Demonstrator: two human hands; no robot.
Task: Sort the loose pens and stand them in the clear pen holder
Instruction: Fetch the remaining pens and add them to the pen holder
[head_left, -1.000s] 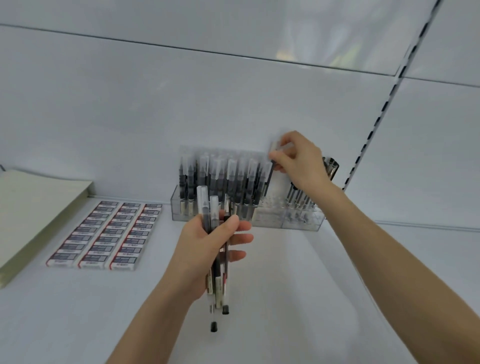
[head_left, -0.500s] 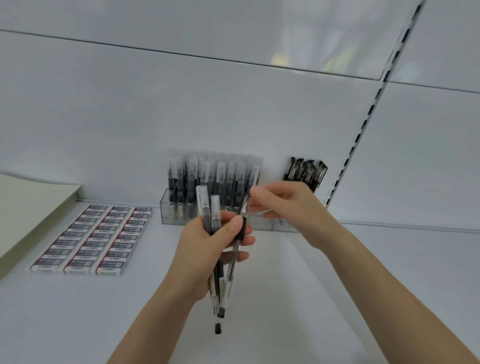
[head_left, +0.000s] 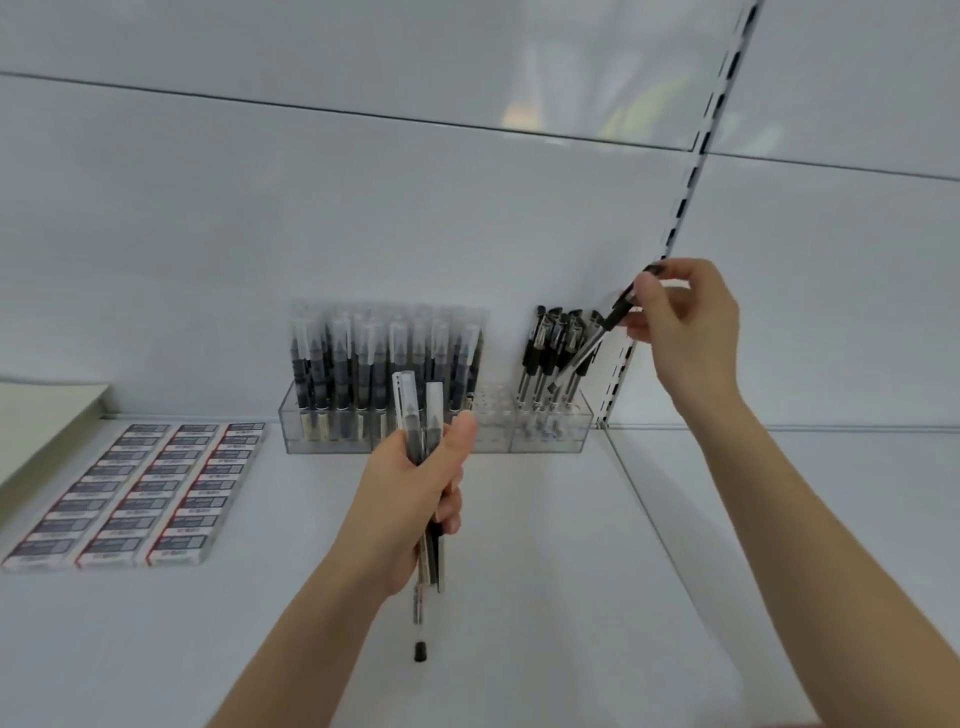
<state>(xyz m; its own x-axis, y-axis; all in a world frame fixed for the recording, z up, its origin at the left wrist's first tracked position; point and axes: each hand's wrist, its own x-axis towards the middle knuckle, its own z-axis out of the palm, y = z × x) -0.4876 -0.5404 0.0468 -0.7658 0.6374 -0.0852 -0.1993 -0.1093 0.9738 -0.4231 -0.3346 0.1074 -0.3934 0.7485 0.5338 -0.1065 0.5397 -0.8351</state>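
At far left lies a cream sheet stack (head_left: 47, 410), then rows of white boxed erasers (head_left: 130, 493) on the white shelf (head_left: 545, 571). The left hand (head_left: 410, 499) is curled round a bundle of frosted-capped pens (head_left: 423, 415), partly hiding the clear plastic pen holder (head_left: 493, 440) against the back wall. The right hand (head_left: 685, 322) pinches a tilted black-capped clear pen (head_left: 597, 343), its tip among the black-clipped pens (head_left: 545, 343) standing in the holder's right compartment

The pen holder (head_left: 545, 441) is clear, glossy plastic. The frosted-cap pens (head_left: 363, 358) at its left end have translucent matt caps; the black-cap pens (head_left: 545, 348) look like shiny plastic. The shelf (head_left: 519, 530) is smooth, matt white; the upper panel (head_left: 519, 67) is glossy.
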